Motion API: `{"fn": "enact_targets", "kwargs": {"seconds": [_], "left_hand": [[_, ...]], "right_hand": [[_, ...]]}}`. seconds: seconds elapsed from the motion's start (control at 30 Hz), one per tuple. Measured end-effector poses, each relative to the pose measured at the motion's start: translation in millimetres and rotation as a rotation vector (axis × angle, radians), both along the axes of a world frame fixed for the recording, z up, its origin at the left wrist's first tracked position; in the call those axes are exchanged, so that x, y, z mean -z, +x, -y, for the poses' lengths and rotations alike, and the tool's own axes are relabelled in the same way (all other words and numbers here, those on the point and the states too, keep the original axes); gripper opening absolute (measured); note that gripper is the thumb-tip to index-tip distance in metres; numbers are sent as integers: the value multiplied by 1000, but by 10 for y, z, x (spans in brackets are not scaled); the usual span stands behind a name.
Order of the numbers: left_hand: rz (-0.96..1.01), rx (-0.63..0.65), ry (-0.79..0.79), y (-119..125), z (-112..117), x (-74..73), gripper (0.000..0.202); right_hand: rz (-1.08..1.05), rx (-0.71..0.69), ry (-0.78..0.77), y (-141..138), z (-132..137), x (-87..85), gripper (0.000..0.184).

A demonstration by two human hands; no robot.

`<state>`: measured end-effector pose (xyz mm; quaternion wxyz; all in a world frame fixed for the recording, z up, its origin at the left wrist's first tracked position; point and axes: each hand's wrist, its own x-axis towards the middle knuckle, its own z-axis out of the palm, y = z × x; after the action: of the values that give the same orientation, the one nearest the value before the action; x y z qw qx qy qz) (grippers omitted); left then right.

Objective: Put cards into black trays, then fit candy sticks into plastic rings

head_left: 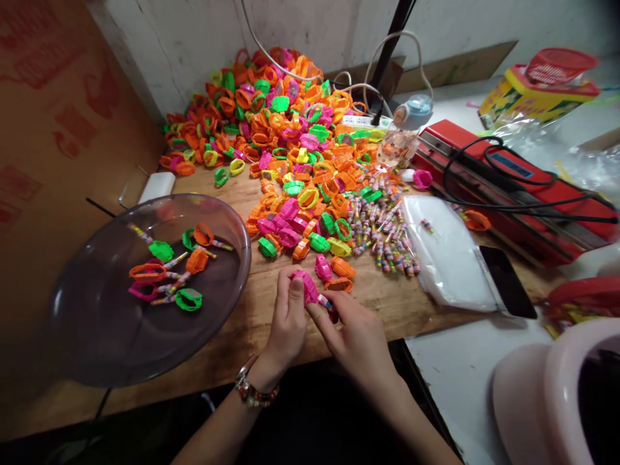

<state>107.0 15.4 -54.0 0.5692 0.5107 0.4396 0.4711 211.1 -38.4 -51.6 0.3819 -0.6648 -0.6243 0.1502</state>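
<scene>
My left hand [287, 316] is closed around a pink toy watch [305, 285] over the table's front part. Pinched in my right hand [356, 326] is a small striped candy roll [323, 301], whose end meets the watch; whether it sits inside the strap I cannot tell. Just beyond my hands lie a pink toy watch [323, 267] and two orange ones. To the left, a dark translucent basin [213, 336] holds several toy watches with striped rolls attached. A pile of loose striped rolls [387, 232] lies at the right, beside a stack of clear plastic bags [445, 265].
A large heap of colourful toy watches [271, 123] fills the table's back. On the right are a red bag sealer [523, 187] with a black cable, a phone [506, 281] and a pale pink bucket [527, 387]. A cardboard box [62, 129] stands at the left.
</scene>
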Motion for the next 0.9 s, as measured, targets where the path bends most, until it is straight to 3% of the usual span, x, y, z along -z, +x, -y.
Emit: {"fn": "enact_targets", "kwargs": {"seconds": [0.13,0.23,0.3,0.33,0.4,0.43,0.5,0.53,0.6,0.7,0.77,0.83,0.9], "left_hand": [[-98,60,113,-115,57,-14,36],[-320,40,354,-296,68,-146,26],[-504,-93,557,-465,27,-312,24],[-587,-222,647,-559,-7,-409,24],[-765,-511,739,-733,-85,-589,26],[-871,-622,769,-798,-120,-651,31],[-1070,-718,860,-850,-167,-679,57],[-1133,-697,914,-828,-178,-636,68],[-1147,-483,1005,-703,-192,-449,69],[-1107,159,916,-437,-242,-41,52],[-1093,431,782,-313,-300,205,43],[-998,464,645,-259,-349,372,32],[-774,334,453,-245,-365,444,23]], "right_hand": [[94,-49,130,-60,23,-20,22],[29,-116,187,-78,24,-103,18],[9,-168,184,23,-34,-112,26],[25,-166,166,123,-86,-83,35],[120,-73,89,407,-224,54,48],[190,28,55,571,-302,156,44],[414,147,-57,880,-455,386,37],[494,132,-105,1003,-523,495,37],[580,83,-150,1166,-630,663,37],[576,39,-132,1251,-722,765,31],[549,24,-113,1256,-744,759,27],[516,6,-89,1229,-727,716,23],[413,14,-40,1140,-659,640,24]]}}
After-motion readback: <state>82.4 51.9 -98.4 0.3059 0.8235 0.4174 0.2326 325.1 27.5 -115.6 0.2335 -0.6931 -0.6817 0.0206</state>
